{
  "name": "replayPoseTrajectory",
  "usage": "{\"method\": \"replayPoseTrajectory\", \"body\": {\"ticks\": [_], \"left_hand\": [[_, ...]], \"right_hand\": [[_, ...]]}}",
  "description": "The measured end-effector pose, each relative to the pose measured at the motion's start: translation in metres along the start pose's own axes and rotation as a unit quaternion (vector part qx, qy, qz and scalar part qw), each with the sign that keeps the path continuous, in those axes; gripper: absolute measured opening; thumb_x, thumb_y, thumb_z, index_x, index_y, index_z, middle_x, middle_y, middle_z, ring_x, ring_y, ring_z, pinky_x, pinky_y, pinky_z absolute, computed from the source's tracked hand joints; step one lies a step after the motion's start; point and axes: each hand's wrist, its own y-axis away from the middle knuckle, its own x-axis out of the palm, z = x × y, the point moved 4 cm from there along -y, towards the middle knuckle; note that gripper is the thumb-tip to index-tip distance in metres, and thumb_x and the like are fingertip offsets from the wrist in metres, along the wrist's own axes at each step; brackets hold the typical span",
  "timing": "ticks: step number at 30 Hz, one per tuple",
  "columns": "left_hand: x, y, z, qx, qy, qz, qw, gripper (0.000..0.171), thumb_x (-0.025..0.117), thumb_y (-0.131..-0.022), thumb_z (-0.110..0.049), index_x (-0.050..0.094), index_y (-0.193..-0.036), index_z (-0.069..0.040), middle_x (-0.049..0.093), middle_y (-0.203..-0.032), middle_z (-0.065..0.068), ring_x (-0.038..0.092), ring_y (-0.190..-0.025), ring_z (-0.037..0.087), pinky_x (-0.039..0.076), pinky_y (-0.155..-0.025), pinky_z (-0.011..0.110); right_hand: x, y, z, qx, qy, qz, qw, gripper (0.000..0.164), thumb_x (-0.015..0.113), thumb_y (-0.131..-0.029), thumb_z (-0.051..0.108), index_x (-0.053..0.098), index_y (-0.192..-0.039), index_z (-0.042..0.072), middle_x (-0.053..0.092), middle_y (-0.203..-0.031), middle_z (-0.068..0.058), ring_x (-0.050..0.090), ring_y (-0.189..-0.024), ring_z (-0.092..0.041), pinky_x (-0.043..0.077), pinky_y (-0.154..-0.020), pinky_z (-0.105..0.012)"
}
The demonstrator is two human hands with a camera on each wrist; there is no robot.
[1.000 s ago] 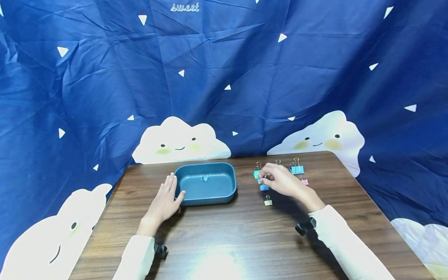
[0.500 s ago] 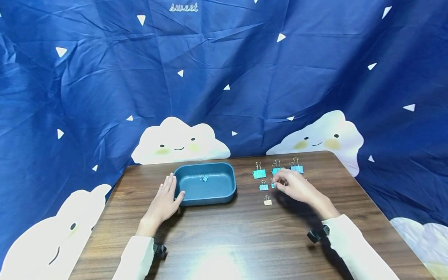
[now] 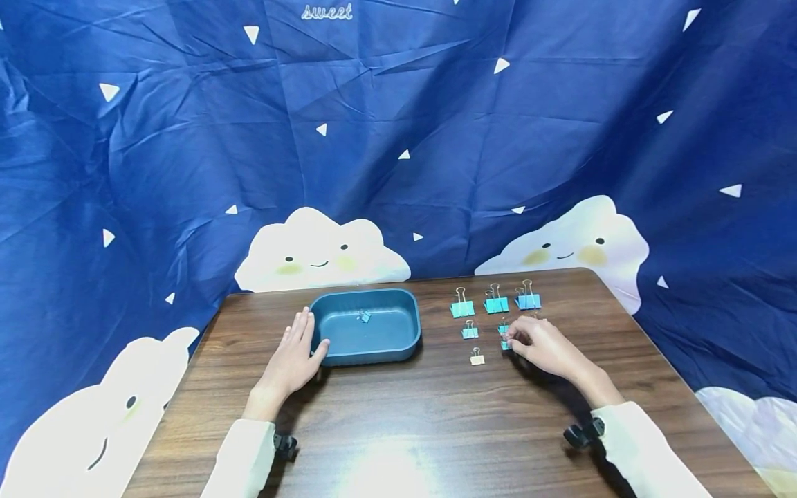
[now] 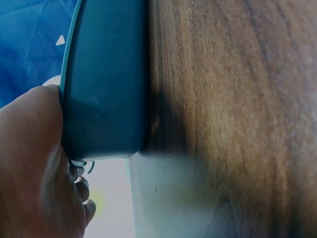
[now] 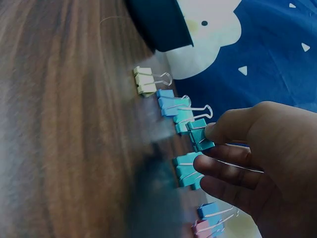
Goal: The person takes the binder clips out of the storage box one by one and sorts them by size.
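In the head view my left hand rests on the left end of a teal tray, its fingers straight along the rim and its thumb at the front corner. A small blue binder clip lies inside the tray. My right hand pinches a small teal binder clip between thumb and fingertips, low over the table at right. Close behind it is another small teal clip, partly covered by the fingers. A pink clip shows below the hand in the right wrist view, mostly hidden from the head camera.
Along the table's back right stand larger teal and blue binder clips in a row. Nearer are a small blue clip and a pale yellow clip. A blue cloth hangs behind the wooden table.
My right hand has moved right and nearer to me with the small teal clip, uncovering the larger clips behind. My left hand has stayed at the tray.
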Motion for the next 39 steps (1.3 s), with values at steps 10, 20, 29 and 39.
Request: {"method": "replayPoseTrajectory", "body": {"ticks": [10,20,29,39], "left_hand": [[-0.001,0.000,-0.001,-0.003,-0.003,0.004,1.0000,0.078,0.047,-0.113,-0.042,0.018,-0.167,0.008,0.014,-0.177,0.025,0.013,-0.166,0.043,0.016,-0.135,0.060],[-0.001,-0.001,0.001,-0.005,-0.004,0.016,0.9999,0.081,0.043,-0.113,-0.047,0.016,-0.167,0.007,0.011,-0.178,0.024,0.011,-0.166,0.042,0.014,-0.135,0.059],[-0.002,0.000,-0.001,-0.002,-0.007,0.006,1.0000,0.080,0.044,-0.113,-0.045,0.019,-0.167,0.008,0.014,-0.177,0.026,0.014,-0.165,0.044,0.017,-0.134,0.061],[-0.001,0.000,0.001,-0.002,-0.003,0.010,0.9999,0.080,0.046,-0.113,-0.045,0.018,-0.167,0.008,0.012,-0.178,0.025,0.014,-0.165,0.044,0.017,-0.134,0.061]], "right_hand": [[0.012,0.013,-0.017,0.015,0.000,0.009,1.000,0.009,0.078,-0.093,0.007,0.076,-0.095,0.015,0.070,-0.087,0.010,0.060,-0.077,0.001,0.055,-0.076,-0.034],[0.018,0.015,-0.026,0.019,-0.007,0.008,1.000,0.010,0.078,-0.093,0.006,0.075,-0.096,0.015,0.070,-0.091,0.007,0.058,-0.079,-0.001,0.052,-0.071,-0.028],[0.017,0.015,-0.025,0.016,-0.012,0.009,1.000,0.009,0.077,-0.093,0.006,0.076,-0.099,0.013,0.072,-0.094,0.005,0.061,-0.081,-0.002,0.054,-0.072,-0.028],[0.019,0.016,-0.026,0.018,-0.019,0.005,1.000,0.014,0.075,-0.094,0.005,0.076,-0.107,0.009,0.075,-0.098,0.002,0.062,-0.082,-0.004,0.055,-0.074,-0.029]]}}
